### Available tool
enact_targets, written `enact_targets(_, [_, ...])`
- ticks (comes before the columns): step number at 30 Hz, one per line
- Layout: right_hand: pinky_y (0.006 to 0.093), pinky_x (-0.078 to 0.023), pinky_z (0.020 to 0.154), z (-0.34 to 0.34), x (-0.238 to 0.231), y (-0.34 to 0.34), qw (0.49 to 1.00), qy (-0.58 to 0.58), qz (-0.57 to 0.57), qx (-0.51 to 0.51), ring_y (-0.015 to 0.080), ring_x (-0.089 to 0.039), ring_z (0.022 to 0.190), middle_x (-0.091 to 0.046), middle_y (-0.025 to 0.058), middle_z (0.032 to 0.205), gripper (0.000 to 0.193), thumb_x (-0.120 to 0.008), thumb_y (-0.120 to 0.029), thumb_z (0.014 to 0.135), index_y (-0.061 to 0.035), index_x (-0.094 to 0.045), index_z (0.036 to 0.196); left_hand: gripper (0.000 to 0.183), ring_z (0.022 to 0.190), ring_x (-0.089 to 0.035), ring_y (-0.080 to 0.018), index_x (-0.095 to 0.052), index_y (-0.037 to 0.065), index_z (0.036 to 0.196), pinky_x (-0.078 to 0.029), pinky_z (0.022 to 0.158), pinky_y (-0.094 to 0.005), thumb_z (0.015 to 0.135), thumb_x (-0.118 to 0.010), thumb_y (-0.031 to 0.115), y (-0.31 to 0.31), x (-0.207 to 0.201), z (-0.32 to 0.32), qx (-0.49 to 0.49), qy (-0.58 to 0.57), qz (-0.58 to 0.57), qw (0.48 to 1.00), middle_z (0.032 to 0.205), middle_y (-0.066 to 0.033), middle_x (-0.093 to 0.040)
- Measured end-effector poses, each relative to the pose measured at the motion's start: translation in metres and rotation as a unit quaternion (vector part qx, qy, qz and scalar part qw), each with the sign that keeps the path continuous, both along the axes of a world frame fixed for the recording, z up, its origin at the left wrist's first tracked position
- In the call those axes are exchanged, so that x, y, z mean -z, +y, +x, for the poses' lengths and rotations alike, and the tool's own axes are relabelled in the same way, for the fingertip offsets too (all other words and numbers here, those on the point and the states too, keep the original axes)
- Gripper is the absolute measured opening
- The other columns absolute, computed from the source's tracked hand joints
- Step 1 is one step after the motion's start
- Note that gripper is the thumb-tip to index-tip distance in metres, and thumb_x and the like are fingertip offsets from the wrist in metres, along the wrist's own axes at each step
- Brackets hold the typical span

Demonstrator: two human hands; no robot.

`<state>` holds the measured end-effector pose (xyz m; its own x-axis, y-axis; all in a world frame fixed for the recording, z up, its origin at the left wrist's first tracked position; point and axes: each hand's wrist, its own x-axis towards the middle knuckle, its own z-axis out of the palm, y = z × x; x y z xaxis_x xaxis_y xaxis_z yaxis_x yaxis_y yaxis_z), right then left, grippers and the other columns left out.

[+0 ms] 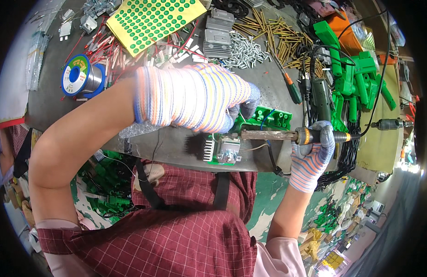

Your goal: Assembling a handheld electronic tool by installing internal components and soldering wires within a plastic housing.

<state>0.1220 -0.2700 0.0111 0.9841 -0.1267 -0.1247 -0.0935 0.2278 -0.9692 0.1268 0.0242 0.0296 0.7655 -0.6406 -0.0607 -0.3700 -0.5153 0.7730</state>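
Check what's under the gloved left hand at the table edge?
Under the left hand: a green plastic housing and a circuit board with a finned heat sink. The soldering iron tip reaches in. The glove hides the joint itself.

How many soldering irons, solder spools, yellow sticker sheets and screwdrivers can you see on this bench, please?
Soldering iron, in the right hand: 1
Solder spool: 1
Yellow sticker sheet: 1
Screwdriver: 1
Total: 4
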Motion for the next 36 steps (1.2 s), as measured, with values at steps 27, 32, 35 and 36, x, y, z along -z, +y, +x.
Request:
enact_targets(27, [0.0301,-0.055,0.068,0.004,0.003,-0.008,0.998,-0.008,0.049,0.042,0.0156,-0.062,0.074,-0.058,0.0029,0.085,0.018,-0.064,-0.024,0.09,-0.0087,-0.056,0.096,0.02,0.082,-0.063,-0.0292,-0.062,0.012,0.101,-0.049,0.075,-0.0424,0.082,-0.064,0.016,-0.002,-0.006,0.003,0.007,0.045,0.077,0.996,0.079,-0.0065,-0.068])
enact_targets(32, [0.0316,-0.056,0.07,0.004,0.005,-0.012,0.997,-0.009,0.072,0.032,0.0169,-0.063,0.075,-0.059,0.0035,0.087,0.017,-0.063,-0.023,0.091,-0.0083,-0.056,0.096,0.021,0.082,-0.063,-0.0294,-0.062,0.013,0.101,-0.048,0.075,-0.0428,0.082,-0.065,0.017,-0.002,-0.007,0.003,0.001,0.062,0.079,0.995,0.08,-0.006,-0.068])
enact_targets(35, [0.0322,-0.056,0.07,0.005,0.007,-0.015,0.996,-0.008,0.087,0.023,0.0177,-0.063,0.075,-0.059,0.0039,0.088,0.017,-0.063,-0.022,0.091,-0.008,-0.055,0.097,0.021,0.083,-0.063,-0.0297,-0.062,0.013,0.102,-0.048,0.075,-0.043,0.082,-0.065,0.017,-0.002,-0.009,0.003,0.003,0.063,0.083,0.995,0.081,-0.0058,-0.068])
enact_targets(36, [0.0324,-0.056,0.07,0.006,0.008,-0.016,0.995,-0.005,0.094,0.024,0.018,-0.063,0.075,-0.059,0.004,0.088,0.017,-0.063,-0.022,0.091,-0.0079,-0.055,0.097,0.021,0.083,-0.063,-0.0299,-0.062,0.012,0.102,-0.048,0.075,-0.043,0.082,-0.065,0.017,-0.002,-0.01,0.003,0.001,0.061,0.087,0.994,0.081,-0.0058,-0.069])
